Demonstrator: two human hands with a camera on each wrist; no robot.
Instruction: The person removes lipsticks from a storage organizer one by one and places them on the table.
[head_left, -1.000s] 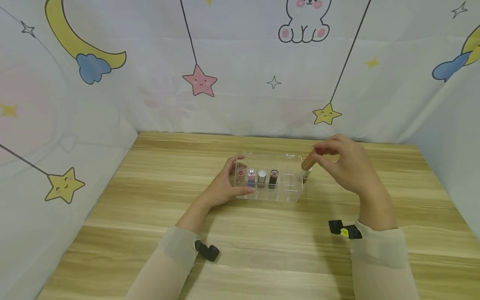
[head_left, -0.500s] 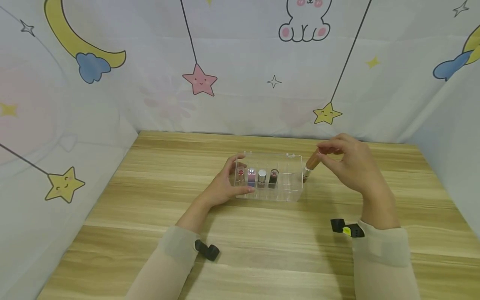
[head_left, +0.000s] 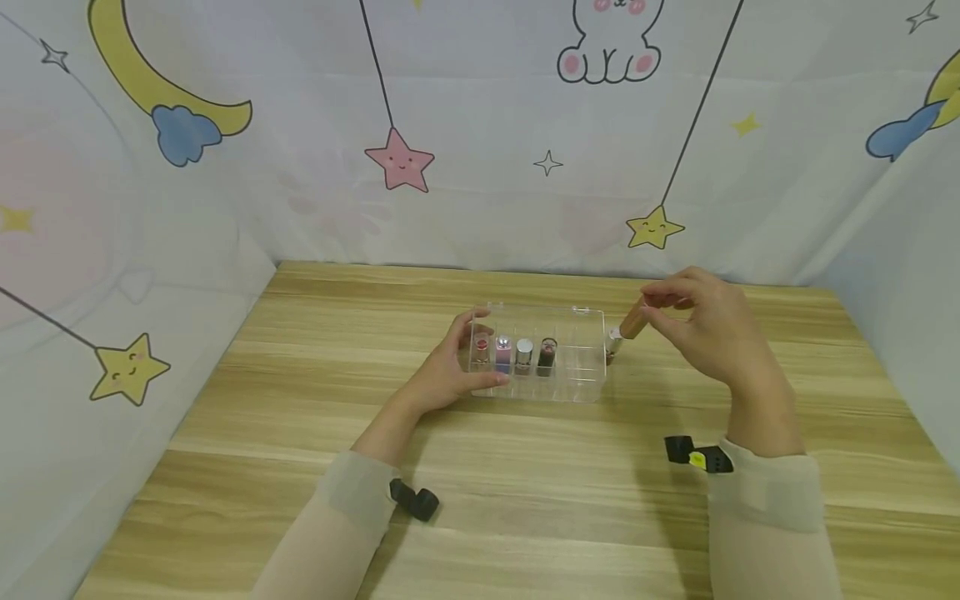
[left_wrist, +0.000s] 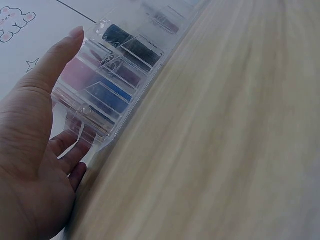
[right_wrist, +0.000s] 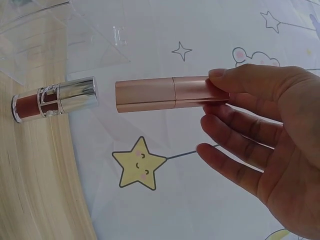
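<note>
Right hand (head_left: 705,329) moved rightward, pinching rose-gold tube (right_wrist: 145,94), upper end partly covered; left hand (head_left: 438,375) grips clear box (head_left: 581,364).

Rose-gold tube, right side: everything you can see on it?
Rose-gold tube: slim, boxy, straight-sided, glossy and metal-looking, with one seam dividing two sections, joined together. No lettering legible. Pinched at its upper end by the right hand, it tilts, lower end toward the silver-capped tube but apart from it in the right wrist view. Lies right of the clear box in the head view.
</note>
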